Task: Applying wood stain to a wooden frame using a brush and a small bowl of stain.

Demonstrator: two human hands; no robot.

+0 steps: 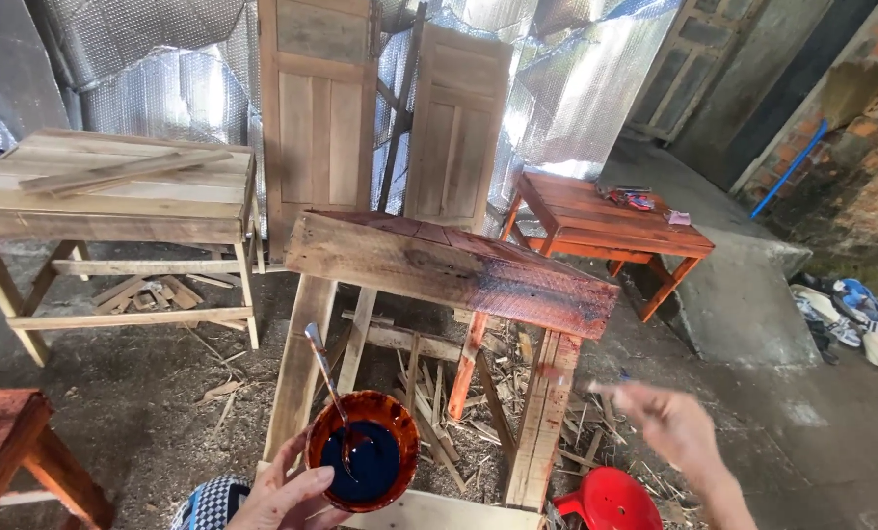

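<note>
Orange-rimmed bowl (pixel 363 461) of dark stain, held low, metal spoon (pixel 329 388) leaning inside

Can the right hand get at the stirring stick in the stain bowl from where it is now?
Probably yes: the right hand hovers empty beside the bowl, and the stick juts free above its rim, nothing between.

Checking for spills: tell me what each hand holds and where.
Left hand cups the bowl of dark stain by its lower rim. Right hand is blurred; its grip cannot be told.

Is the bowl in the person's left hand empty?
No: the orange bowl held by the left hand contains dark liquid, with a metal spoon standing in it.
</note>
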